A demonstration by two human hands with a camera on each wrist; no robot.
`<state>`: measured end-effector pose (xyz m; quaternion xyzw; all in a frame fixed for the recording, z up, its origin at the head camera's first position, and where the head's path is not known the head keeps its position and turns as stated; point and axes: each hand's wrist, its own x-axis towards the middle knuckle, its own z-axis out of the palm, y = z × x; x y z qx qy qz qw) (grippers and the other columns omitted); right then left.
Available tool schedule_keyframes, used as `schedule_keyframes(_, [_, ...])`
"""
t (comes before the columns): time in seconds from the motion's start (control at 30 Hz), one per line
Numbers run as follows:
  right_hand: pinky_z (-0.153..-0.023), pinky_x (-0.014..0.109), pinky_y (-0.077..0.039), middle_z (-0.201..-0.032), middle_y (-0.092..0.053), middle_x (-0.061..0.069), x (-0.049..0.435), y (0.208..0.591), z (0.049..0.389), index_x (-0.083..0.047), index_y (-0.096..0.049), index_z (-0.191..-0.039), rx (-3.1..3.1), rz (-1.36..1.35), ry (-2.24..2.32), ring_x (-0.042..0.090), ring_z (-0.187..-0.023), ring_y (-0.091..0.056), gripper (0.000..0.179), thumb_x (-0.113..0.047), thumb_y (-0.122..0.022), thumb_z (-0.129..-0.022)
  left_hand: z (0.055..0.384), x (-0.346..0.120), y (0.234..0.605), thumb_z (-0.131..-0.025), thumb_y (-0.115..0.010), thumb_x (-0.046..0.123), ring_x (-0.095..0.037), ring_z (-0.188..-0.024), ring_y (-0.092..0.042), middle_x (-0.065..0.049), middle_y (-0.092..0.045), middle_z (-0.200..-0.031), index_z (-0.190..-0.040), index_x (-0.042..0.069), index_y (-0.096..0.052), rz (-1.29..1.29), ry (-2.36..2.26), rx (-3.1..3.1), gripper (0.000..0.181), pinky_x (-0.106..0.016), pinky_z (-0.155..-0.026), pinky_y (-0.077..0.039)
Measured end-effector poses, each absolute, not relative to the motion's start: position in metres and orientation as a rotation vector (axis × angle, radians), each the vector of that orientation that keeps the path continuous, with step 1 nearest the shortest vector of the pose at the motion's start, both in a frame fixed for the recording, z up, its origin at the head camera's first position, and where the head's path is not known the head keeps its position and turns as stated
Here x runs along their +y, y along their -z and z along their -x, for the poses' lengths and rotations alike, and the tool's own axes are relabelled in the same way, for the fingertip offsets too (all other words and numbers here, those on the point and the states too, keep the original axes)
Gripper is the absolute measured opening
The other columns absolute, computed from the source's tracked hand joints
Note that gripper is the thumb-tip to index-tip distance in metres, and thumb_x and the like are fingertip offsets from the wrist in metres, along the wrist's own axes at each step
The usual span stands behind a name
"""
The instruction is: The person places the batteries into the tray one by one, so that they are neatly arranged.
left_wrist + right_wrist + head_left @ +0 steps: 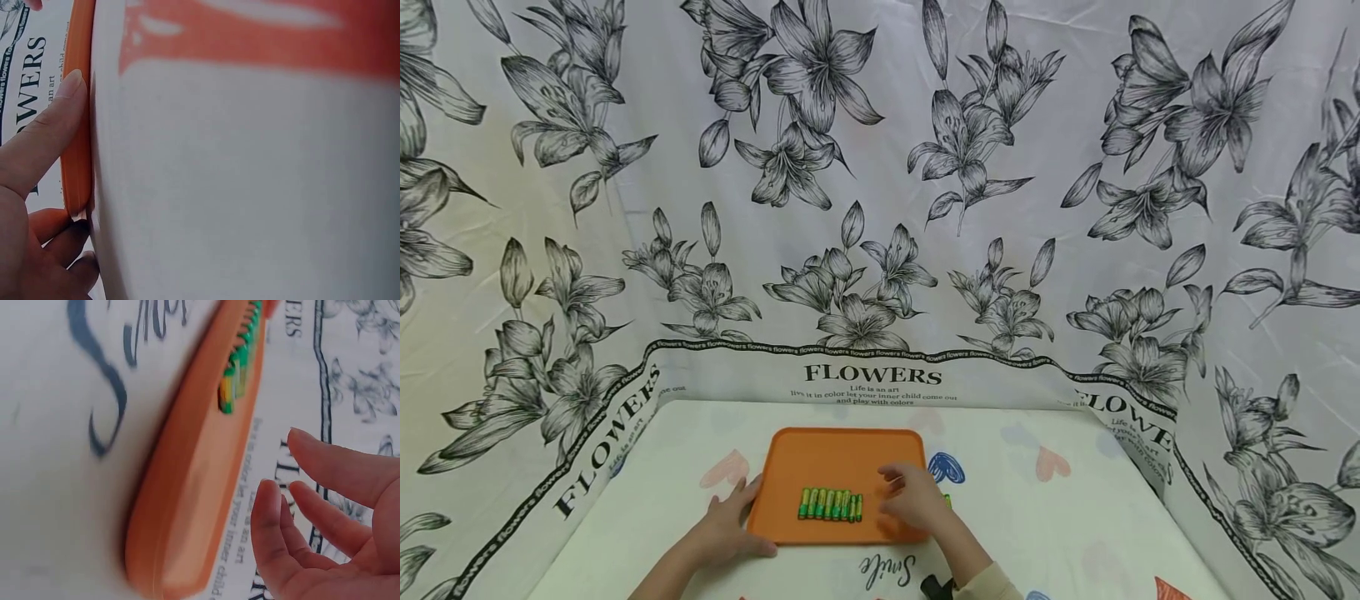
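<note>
An orange tray (827, 454) lies on the table. On it, a row of several green-and-yellow batteries (831, 504) stands side by side, with smaller ones at the row's right end. My left hand (727, 527) grips the tray's near left corner, thumb along the near side and fingers at the left side. In the left wrist view the thumb (50, 128) presses on the tray's rim (78, 150). My right hand (913, 498) hovers over the tray's right part, its fingers loosely bent and apart. Nothing sits between those fingers in the right wrist view.
A green piece (947, 501) shows just right of the tray, mostly hidden behind my right hand. The table's pale cloth (1075, 533) bears hearts and lettering. Flower-printed curtains (880, 250) surround the table at the back and both sides.
</note>
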<state>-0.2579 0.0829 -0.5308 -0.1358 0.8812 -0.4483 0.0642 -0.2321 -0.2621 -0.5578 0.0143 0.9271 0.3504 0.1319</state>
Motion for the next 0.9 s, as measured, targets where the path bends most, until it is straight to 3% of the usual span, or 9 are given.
schedule_keyframes(0.57, [-0.075, 0.038, -0.055, -0.122, -0.066, 0.019, 0.147, 0.524, 0.257, -0.002, -0.062, -0.133, 2.731, 0.400, 1.312, 0.033, -0.106, -0.062, 0.061, -0.006, -0.085, -0.077, 0.231, -0.262, 0.558, -0.054, -0.095, 0.053, -0.073, -0.137, -0.001, -0.033, -0.015, -0.163, -0.160, 0.016, -0.028, -0.064, -1.016, 2.699, 0.131, -0.086, -0.101, -0.012])
schedule_keyframes(0.9, [-0.081, 0.044, -0.057, -0.128, -0.065, 0.019, 0.174, 0.531, 0.256, -0.002, -0.063, -0.133, 2.731, 0.339, 1.273, 0.035, -0.110, -0.061, 0.067, 0.000, -0.086, -0.070, 0.234, -0.262, 0.557, -0.054, -0.094, 0.056, -0.074, -0.136, 0.000, -0.033, -0.014, -0.163, -0.161, 0.016, -0.026, -0.067, -1.003, 2.688, 0.132, -0.086, -0.102, -0.012])
